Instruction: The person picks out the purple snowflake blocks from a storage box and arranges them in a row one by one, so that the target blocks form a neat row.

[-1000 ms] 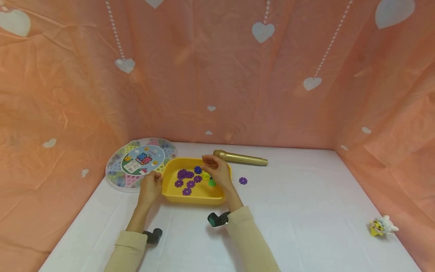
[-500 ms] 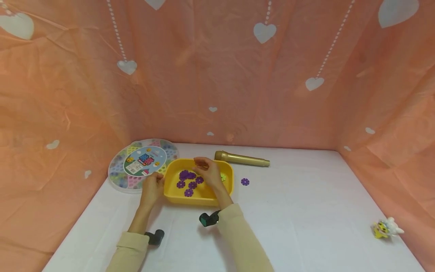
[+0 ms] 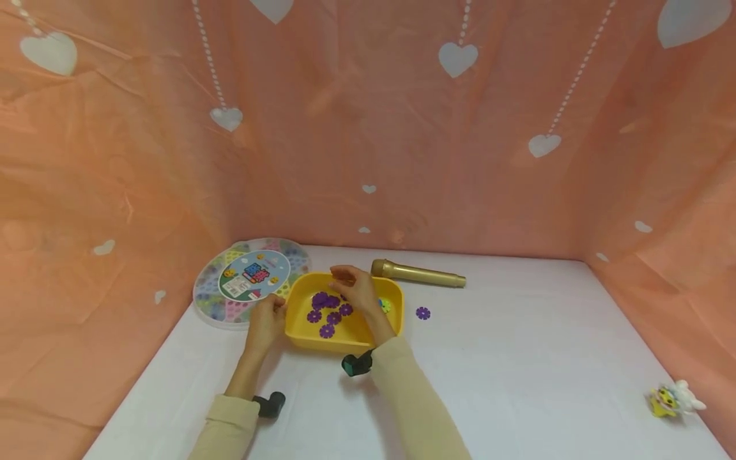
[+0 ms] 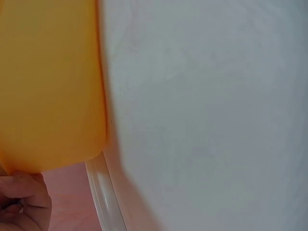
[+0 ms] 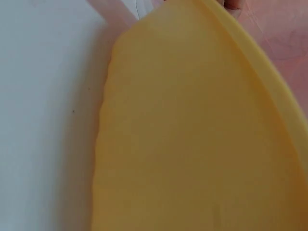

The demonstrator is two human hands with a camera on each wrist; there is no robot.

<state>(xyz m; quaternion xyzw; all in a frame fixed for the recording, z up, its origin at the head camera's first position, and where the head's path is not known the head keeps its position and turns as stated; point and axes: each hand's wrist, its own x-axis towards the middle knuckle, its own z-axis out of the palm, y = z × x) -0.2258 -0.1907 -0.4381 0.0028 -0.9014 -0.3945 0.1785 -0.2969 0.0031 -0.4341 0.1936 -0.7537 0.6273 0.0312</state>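
Now yellow tray (image 3: 299,332) between hands: left hand (image 3: 266,322) gripping edge, right hand (image 3: 356,291) inside.

Head high; wrists against tray (image 3: 299,335)

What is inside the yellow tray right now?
The yellow tray holds several purple flower pieces and a yellow-green one. The right hand hovering over the middle covers whatever lies beneath it.
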